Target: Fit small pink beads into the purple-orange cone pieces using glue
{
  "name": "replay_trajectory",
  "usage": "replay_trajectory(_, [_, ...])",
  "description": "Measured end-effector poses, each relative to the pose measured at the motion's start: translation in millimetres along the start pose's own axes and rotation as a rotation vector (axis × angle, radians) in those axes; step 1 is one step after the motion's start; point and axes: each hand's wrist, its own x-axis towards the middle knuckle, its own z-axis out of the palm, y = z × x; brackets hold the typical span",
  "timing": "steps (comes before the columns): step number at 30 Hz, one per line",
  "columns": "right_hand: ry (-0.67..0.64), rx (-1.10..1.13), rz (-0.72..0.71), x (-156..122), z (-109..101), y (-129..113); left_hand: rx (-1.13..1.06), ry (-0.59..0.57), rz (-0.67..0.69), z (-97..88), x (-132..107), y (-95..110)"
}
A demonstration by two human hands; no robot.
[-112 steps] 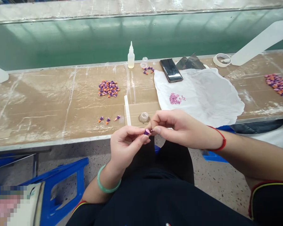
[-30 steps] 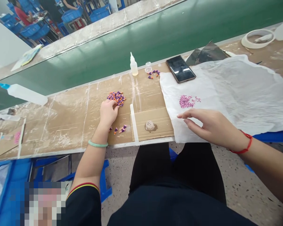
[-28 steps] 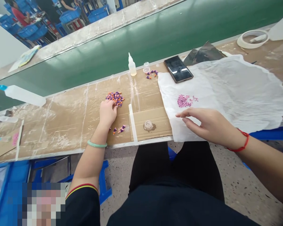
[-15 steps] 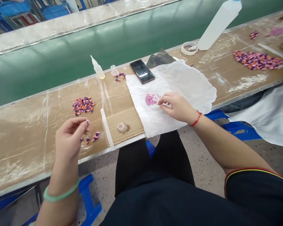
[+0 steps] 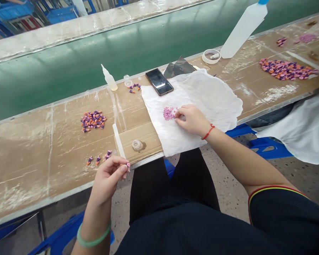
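Observation:
My left hand [image 5: 108, 177] is at the table's front edge, pinching a small cone-shaped piece [image 5: 128, 165] by its sides, its pink end showing. Just behind it lie several purple-and-orange pieces [image 5: 98, 160]. A larger pile of the same pieces [image 5: 93, 121] sits farther back. My right hand [image 5: 190, 118] rests over a white cloth [image 5: 172, 140], thumb and forefinger closed at the edge of a patch of tiny pink beads [image 5: 168, 113]. Whatever is between those fingertips is too small to make out. A small clear jar [image 5: 137, 145] stands on cardboard between my hands.
A phone [image 5: 159, 82] lies on the cloth's back edge. Behind are a dropper bottle [image 5: 109, 79], a tape roll [image 5: 211, 56] and a tall white bottle [image 5: 241, 32]. Another pile of pieces [image 5: 287, 69] lies right, near a person's white garment [image 5: 300, 131]. A white strip [image 5: 118, 141] lies beside the cardboard.
My left hand has moved right and toward me with the small piece, away from the loose pieces. My right hand has shifted slightly left at the beads.

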Motion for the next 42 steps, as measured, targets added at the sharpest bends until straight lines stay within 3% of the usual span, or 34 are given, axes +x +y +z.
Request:
replay_trajectory(18, [-0.112,-0.049,0.086,5,-5,-6,0.012,-0.039,-0.137,10.4,-9,-21])
replay_trajectory(31, [-0.089,-0.102,-0.044,1,8,-6,0.051,-0.089,-0.140,33.7,-3,-15])
replay_trajectory(35, [-0.088,0.024,-0.136,-13,-10,-28,0.140,-0.091,-0.058,50.3,5,-4])
replay_trajectory(39, [-0.115,0.251,-0.382,-33,-39,-70,0.293,-0.086,0.099,71.1,16,8])
replay_trajectory(42, [-0.109,0.242,-0.497,-44,-55,-97,0.345,-0.106,0.194,82.4,23,15])
